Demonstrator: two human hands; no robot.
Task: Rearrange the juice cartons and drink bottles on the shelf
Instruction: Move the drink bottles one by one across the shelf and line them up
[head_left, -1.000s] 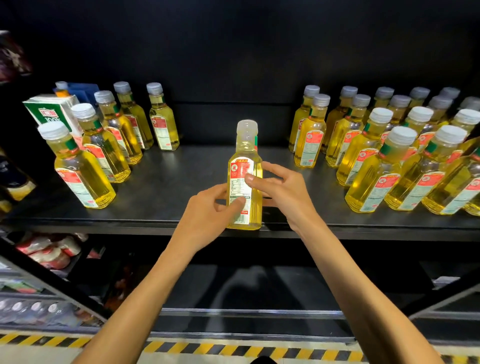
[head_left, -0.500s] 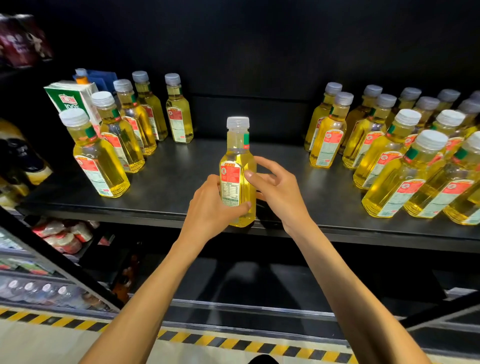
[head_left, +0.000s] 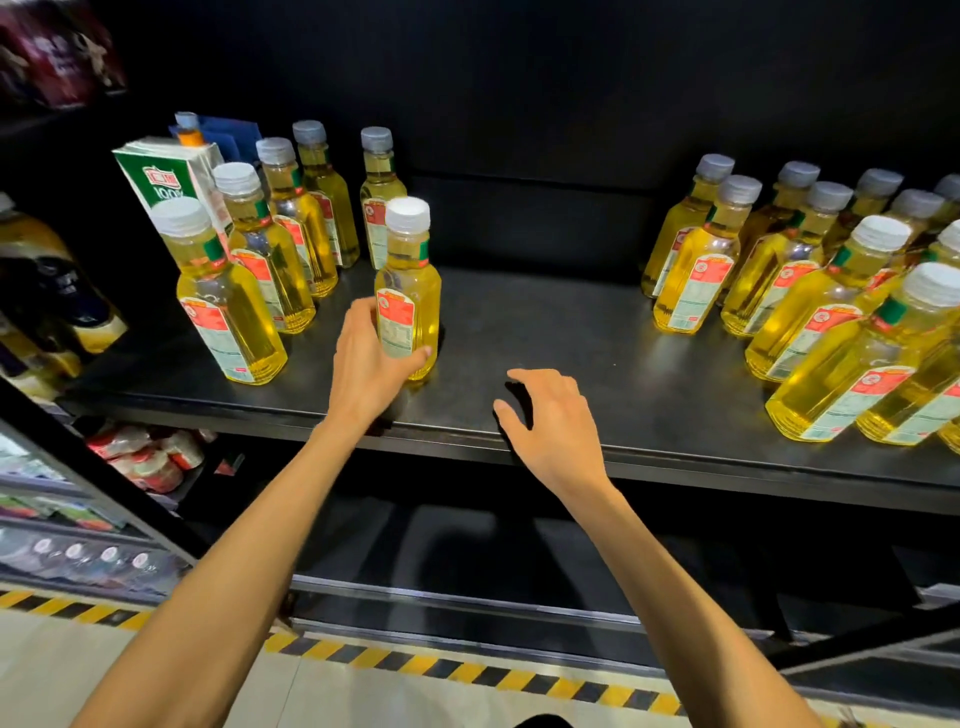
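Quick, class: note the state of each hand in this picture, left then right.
Left hand: grips the yellow drink bottle round its lower body.
Right hand: open, holds nothing, above the shelf front.

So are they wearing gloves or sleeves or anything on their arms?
No. The left hand and right hand are bare: no gloves, and no rings or watch that I can see. The left forearm and right forearm are bare too, with no sleeve reaching into view.
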